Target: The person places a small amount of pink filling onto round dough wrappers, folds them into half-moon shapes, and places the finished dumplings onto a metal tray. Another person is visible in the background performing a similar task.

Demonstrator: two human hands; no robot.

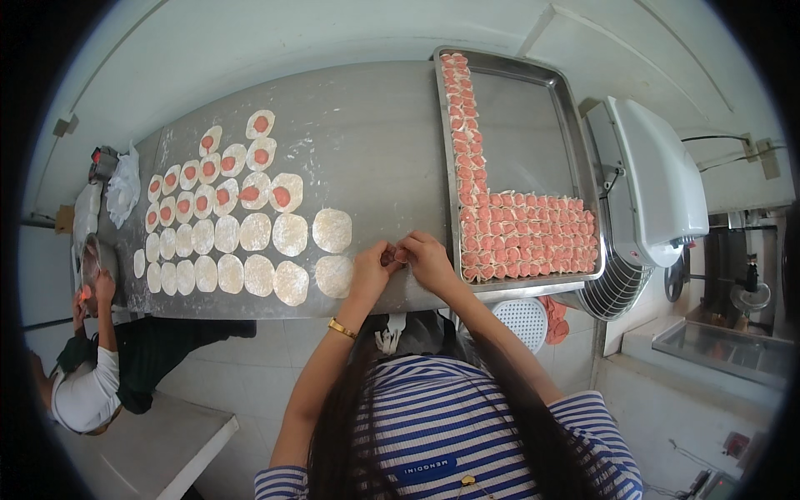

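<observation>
Just beside the metal tray's [575,125] near left corner, over the steel table [375,125], the left hand [372,268] and right hand [427,257] met, both sets of fingers pinched together on one small dumpling [395,257]. Inside the tray, folded dumplings [533,233] lay in rows. Left of the tray, round dough wrappers [250,242] covered the table, some topped with pink filling.
</observation>
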